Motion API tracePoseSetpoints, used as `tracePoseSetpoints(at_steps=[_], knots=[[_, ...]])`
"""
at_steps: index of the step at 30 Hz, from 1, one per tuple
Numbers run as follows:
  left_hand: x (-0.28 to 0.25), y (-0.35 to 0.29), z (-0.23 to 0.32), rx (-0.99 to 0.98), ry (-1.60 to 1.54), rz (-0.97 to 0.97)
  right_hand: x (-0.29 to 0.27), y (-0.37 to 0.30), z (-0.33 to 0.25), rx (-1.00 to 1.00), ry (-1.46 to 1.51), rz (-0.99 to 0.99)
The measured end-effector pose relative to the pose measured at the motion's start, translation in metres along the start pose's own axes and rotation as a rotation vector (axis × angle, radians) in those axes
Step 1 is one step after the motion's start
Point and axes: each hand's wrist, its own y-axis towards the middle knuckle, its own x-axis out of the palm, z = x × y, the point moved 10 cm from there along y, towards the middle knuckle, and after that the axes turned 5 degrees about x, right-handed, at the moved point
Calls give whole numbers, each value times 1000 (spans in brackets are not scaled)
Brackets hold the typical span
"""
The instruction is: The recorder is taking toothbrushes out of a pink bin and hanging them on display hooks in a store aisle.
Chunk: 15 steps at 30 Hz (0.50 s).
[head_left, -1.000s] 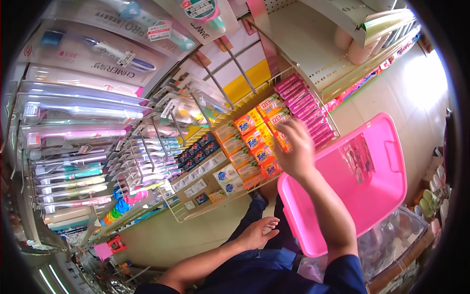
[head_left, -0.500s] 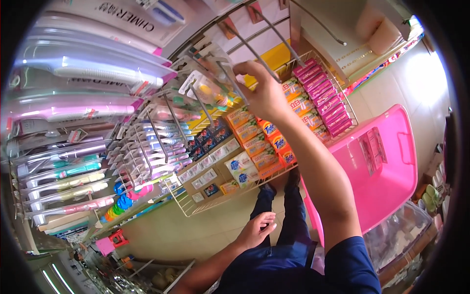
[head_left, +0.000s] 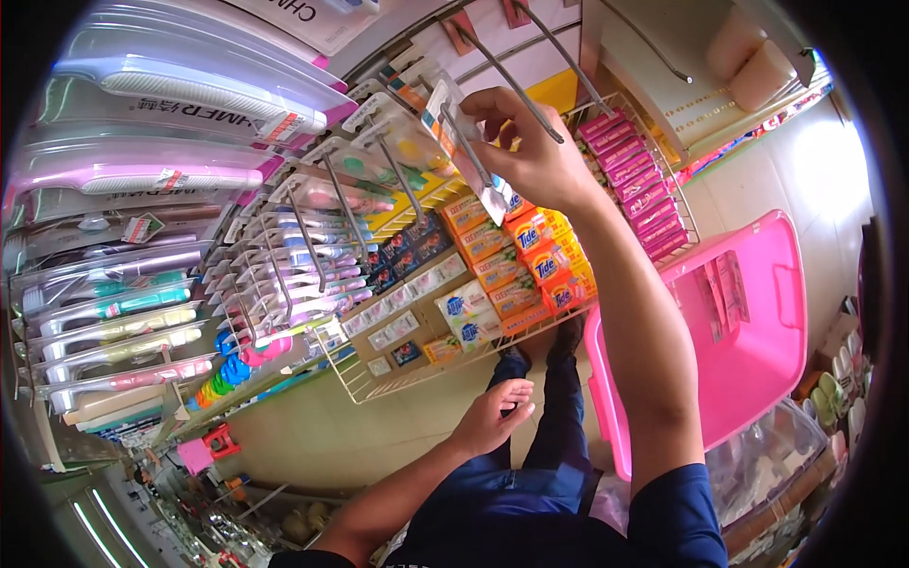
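My right hand [head_left: 544, 156] is raised among the metal hooks, its fingers curled against a clear blister pack [head_left: 453, 128] with a light card. The pack appears to be on a hook and hangs tilted; its contents are partly hidden by my fingers. Left of it hang more blister packs [head_left: 383, 156] on hooks. My left hand [head_left: 494, 417] is low in front of my body, palm partly turned up, fingers loosely apart with nothing in them.
A wire basket [head_left: 355, 390] below holds orange soap packs [head_left: 559, 265], dark boxes and pink boxes [head_left: 634, 180]. On the right stands a pink plastic tub [head_left: 757, 379] with a pink pack inside. Packaged toothbrushes [head_left: 142, 293] fill the rack at left.
My right hand has closed around a blister pack, which now shows tilted beside the hook. The view has shifted slightly. My left hand stays low, almost in the same place.
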Motion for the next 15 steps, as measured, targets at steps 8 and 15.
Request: tracePoseSetpoints(at_steps=[8, 15], knots=[[-4, 7, 4, 15, -14, 38, -13, -40, -19, -90, 73, -303], [-39, -2, 79, 363, -143, 310, 0, -107, -30, 151, 88, -710]])
